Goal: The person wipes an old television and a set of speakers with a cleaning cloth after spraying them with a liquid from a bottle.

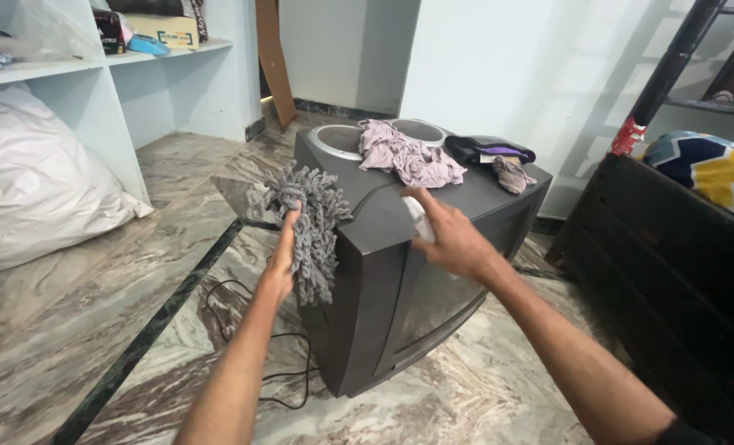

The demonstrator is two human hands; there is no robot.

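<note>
1. Left hand [283, 251] grips a grey shaggy microfibre duster [311, 222], fingers closed around it; duster pressed against the upper left side of a dark grey boxy tube television [375, 288]; strands hang down that side.
2. Right hand [449, 239] rests at the television's top front edge, closed around a small white object [419, 221], forefinger stretched out over the top; object mostly hidden by the hand, kind cannot be told.
3. Television sits on the brown-veined marble floor [95, 313], screen facing lower right; black cable [243, 313] loops on the floor just beside its left side.
4. On the television's top: crumpled pale pink cloth [408, 155] near the back, over two round silver-rimmed speaker grilles [334, 140]; black and purple folded item [486, 148] and a small greyish rag [511, 173] at the right rear.
5. White stuffed plastic sack [29, 181] lies far left under pale blue shelves [95, 91]; dark wooden bed frame [672, 255] at right, well apart from both hands.
</note>
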